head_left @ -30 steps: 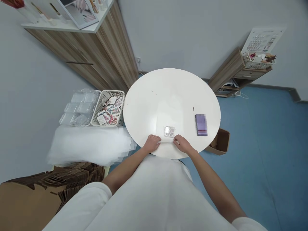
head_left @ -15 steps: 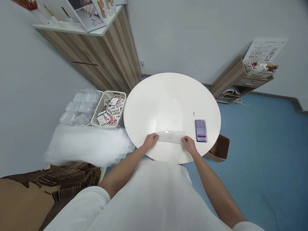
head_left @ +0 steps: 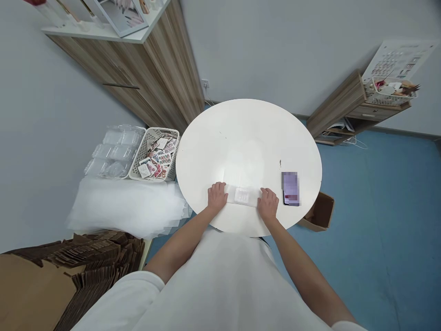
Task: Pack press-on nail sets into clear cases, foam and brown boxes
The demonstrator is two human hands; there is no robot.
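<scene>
Currently | case [head_left: 241, 196] under translucent sheet [head_left: 231, 194] | between left hand [head_left: 217, 196] and right hand [head_left: 268, 204] | both palm-down, can't tell if pinching

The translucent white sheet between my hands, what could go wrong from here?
The small plastic case showing through the sheet might slip sideways, since it lies between the left hand and the right hand with neither on it. A tug toward the body could drag both toward the near edge of the white table. A wide rightward sweep of the right hand might knock the phone.
</scene>
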